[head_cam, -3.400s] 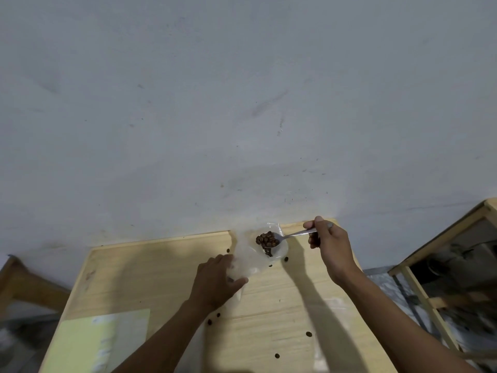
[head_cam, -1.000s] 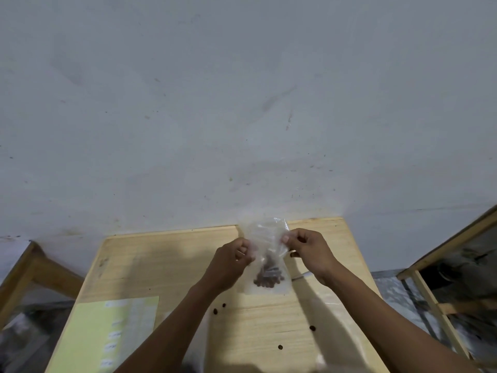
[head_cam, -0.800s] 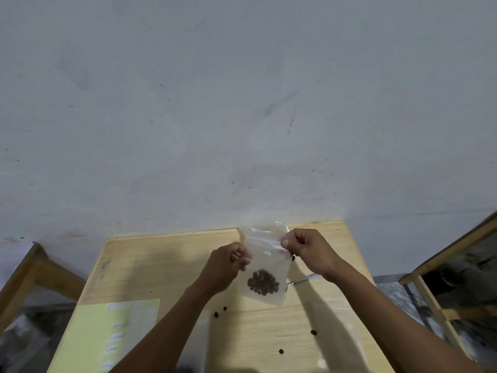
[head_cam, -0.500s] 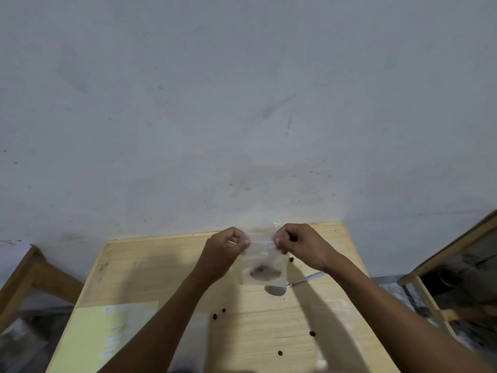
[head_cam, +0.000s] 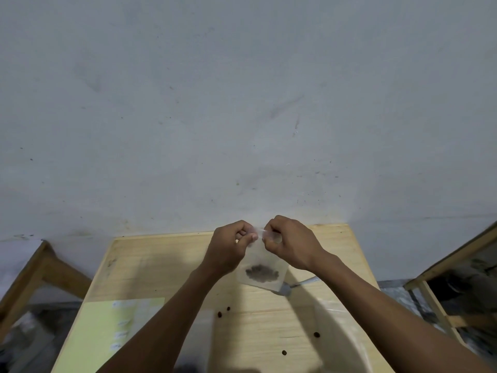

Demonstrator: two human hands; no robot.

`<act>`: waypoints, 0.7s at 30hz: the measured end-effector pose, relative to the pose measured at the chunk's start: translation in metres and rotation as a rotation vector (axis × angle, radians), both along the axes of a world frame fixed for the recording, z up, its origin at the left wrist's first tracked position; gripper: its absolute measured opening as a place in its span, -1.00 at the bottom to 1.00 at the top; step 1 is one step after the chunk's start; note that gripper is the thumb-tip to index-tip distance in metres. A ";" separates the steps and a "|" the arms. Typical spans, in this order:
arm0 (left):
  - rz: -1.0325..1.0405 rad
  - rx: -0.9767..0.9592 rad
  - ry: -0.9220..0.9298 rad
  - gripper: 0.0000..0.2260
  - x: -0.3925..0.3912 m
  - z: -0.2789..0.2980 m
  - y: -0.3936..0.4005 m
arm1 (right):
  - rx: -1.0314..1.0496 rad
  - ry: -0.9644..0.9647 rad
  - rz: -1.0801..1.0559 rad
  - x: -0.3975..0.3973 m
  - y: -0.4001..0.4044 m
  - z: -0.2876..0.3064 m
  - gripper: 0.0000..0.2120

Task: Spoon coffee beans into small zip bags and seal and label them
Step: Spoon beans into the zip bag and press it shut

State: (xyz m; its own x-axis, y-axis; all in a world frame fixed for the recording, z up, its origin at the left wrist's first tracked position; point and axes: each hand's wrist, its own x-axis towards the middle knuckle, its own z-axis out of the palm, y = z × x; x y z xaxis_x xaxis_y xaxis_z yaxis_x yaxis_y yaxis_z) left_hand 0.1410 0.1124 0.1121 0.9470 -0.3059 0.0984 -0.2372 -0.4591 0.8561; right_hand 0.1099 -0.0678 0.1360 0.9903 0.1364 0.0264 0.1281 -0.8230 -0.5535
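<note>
A small clear zip bag (head_cam: 262,261) hangs above the wooden table (head_cam: 161,267) with a clump of brown coffee beans (head_cam: 261,273) at its bottom. My left hand (head_cam: 228,247) and my right hand (head_cam: 289,244) both pinch the bag's top edge, fingertips close together. A metal spoon (head_cam: 293,287) lies on the table just below and right of the bag. A pale green label sheet (head_cam: 107,332) lies at the table's near left.
Several loose beans (head_cam: 224,312) are scattered on the tabletop near the front. A clear plastic sheet or bag (head_cam: 336,319) lies at the near right. A grey wall stands directly behind the table. Wooden frames flank it, one left (head_cam: 35,273) and one right (head_cam: 443,267).
My right hand put the spoon down on the table and joined the left on the bag's top. The two hands have drawn closer together along the top edge.
</note>
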 end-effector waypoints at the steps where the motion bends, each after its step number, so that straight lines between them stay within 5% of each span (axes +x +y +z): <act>1: 0.002 -0.009 0.011 -0.92 0.000 0.002 0.002 | -0.013 -0.007 0.012 0.000 0.000 0.002 -0.92; 14: 0.118 -0.158 0.174 -0.93 -0.007 0.009 0.042 | 0.264 0.075 -0.002 -0.005 0.001 -0.006 -0.77; 21: 0.224 -0.348 0.348 -0.89 -0.025 0.002 0.065 | 0.788 0.336 -0.086 -0.027 0.029 -0.025 -0.80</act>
